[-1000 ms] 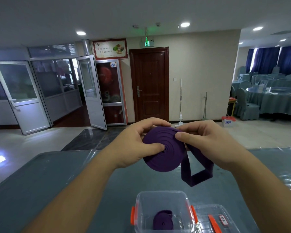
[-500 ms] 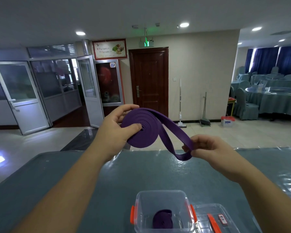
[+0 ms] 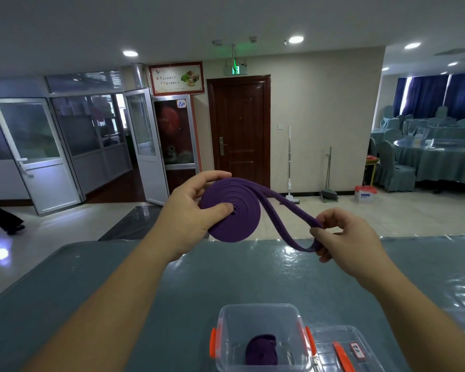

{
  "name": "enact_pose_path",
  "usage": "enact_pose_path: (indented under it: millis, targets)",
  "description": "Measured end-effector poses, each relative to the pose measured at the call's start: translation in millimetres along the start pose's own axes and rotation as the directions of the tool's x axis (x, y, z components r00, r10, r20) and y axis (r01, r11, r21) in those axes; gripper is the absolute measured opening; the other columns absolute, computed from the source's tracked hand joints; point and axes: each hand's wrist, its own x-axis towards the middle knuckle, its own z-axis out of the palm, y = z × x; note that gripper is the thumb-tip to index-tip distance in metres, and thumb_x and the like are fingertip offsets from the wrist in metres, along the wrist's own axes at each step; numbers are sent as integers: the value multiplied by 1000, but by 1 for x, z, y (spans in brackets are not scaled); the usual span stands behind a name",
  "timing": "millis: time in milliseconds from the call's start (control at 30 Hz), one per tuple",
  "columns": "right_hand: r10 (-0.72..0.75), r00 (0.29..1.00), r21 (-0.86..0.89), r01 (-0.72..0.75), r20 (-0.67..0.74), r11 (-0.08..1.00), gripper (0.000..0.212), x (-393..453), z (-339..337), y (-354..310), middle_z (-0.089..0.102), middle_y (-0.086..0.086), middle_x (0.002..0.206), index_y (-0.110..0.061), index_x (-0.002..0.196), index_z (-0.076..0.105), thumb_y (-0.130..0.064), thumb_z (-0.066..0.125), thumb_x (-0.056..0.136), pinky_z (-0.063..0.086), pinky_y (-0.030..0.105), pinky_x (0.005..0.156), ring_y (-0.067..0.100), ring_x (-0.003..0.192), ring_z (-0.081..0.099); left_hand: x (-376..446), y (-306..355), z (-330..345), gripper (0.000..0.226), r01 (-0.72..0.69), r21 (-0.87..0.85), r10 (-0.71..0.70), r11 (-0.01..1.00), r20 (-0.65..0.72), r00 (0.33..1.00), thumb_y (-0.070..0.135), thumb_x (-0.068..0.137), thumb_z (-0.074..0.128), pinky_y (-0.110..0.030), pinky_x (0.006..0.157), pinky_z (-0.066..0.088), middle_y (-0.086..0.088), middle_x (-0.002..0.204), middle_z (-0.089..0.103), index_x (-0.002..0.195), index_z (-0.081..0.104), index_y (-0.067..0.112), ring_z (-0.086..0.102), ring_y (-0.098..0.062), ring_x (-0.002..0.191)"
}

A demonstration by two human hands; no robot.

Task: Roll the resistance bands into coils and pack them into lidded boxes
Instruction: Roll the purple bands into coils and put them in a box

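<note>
Worktop (image 3: 97,299): grey-blue glossy cover; extends below and beyond both hands, filling the lower part of the view.
Clear box (image 3: 227,328): open-topped, orange latches on its left and right sides; stands on the worktop below the hands, at the near edge of the view.
Lid (image 3: 330,336): clear, with an orange strip and a small label; lies flat on the worktop, touching the right side of the clear box, below the right hand.
Purple band coil (image 3: 235,218): flat spiral of purple resistance band, held in the air above the worktop with its face toward the camera; gripped by the left hand.
Loose tail (image 3: 282,210): unrolled end of the same band; leaves the top of the coil, slopes down to the right hand and doubles back in a loop there.
Left hand (image 3: 191,218): fingers curl over the top and back of the coil, thumb presses on the coil face near its centre; the coil is clamped between thumb and fingers.
Right hand (image 3: 349,240): to the right of the coil and slightly lower; thumb and fingertips pinch the looped end of the loose tail.
Packed coil (image 3: 261,350): a second rolled purple band; rests on the floor of the clear box, directly below the gap between the hands.
</note>
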Motion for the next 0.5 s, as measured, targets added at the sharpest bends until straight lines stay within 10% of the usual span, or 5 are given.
enact_pose_path:
  millis: [233, 500]
  targets:
    - [-164, 967, -55, 177, 194, 983, 47, -9, -5, -20, 67, -17, 119, -41, 131, 60, -44, 77, 87, 57, 34, 92, 7, 111, 66, -2, 2, 4, 54, -11, 65, 4, 998, 111, 994, 1, 85, 81, -31, 78, 65, 18, 107, 73, 123, 68, 37, 74, -11, 101]
    - [-368, 868, -26, 399, 333, 917, 29, -21, 0, -79, 78, -21, 105, -37, 124, 73, -36, 71, 94, 60, 24, 89, -3, 99, 73, -13, 6, 20, 52, -101, 183, 36, 978, 330, 943, 5, 89, 79, -26, 82, 62, 17, 117, 72, 125, 67, 40, 72, -7, 104]
